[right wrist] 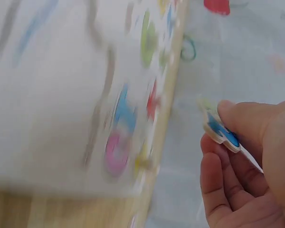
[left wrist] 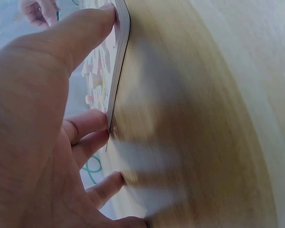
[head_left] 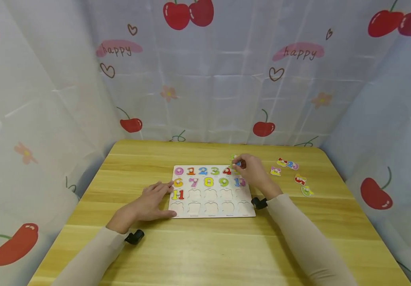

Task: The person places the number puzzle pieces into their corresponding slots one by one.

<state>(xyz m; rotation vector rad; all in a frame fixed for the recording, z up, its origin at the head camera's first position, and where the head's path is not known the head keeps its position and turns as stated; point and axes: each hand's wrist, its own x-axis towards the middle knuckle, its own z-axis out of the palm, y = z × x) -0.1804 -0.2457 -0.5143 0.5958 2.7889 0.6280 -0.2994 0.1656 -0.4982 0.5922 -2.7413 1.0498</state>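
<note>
Item: one puzzle board (head_left: 210, 194) lying mid-way across a wood-grained table (head_left: 205, 254); we see colourful number pieces filling its two far rows, with an 11 (head_left: 178, 194) at the left of the third. Item: one blue piece (head_left: 239, 163) near the board's far right corner; we find it pinched between the right hand's (head_left: 255, 172) thumb and fingers. Item: one left hand (head_left: 149, 202), fingers spread, touching the board's left edge. Also: several loose pieces (head_left: 300, 180), right of the board.
</note>
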